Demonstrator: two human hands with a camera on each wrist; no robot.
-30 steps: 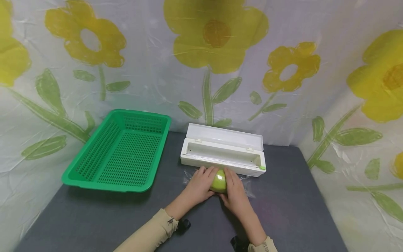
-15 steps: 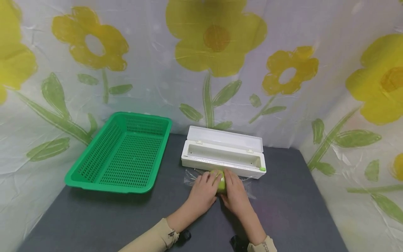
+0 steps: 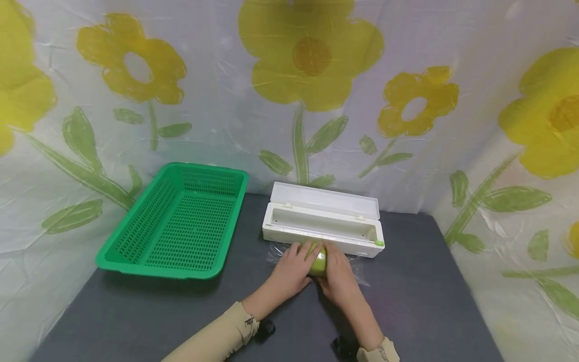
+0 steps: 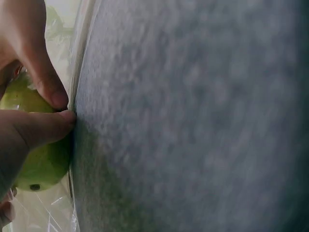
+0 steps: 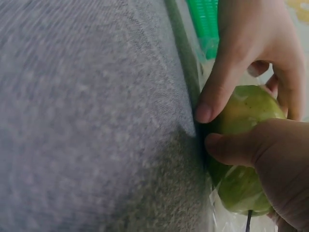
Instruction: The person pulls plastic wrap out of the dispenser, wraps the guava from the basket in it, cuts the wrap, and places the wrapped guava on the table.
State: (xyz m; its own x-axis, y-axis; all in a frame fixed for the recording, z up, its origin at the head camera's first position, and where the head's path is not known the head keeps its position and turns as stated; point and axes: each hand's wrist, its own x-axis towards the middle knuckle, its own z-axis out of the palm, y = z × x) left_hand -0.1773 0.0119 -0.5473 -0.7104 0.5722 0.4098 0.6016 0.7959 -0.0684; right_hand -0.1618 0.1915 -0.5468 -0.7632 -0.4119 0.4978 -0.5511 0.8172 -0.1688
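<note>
A green pear (image 3: 318, 262) lies on its side on the table in clear plastic wrap (image 3: 359, 271). My left hand (image 3: 291, 270) holds it from the left, fingers curved over the top. From the right, my right hand (image 3: 339, 276) grips it with its fingers along the side. Both thumbs press low on the near side, close together by the tabletop, as the left wrist view shows on the pear (image 4: 46, 164). In the right wrist view a thin stem (image 5: 248, 221) sticks out of the pear's right end. The far side is hidden behind the hands.
Just behind the hands stands a long white plastic-wrap dispenser (image 3: 323, 239) with its lid (image 3: 325, 200) raised and a small green slider (image 3: 379, 243). A green slotted basket (image 3: 104, 261) sits at the back left. A flowered curtain (image 3: 217, 100) borders the dark table (image 3: 416, 301).
My left hand has shifted right, its fingers now reaching further over the pear's top. The right hand has barely moved. The head view has tilted slightly.
</note>
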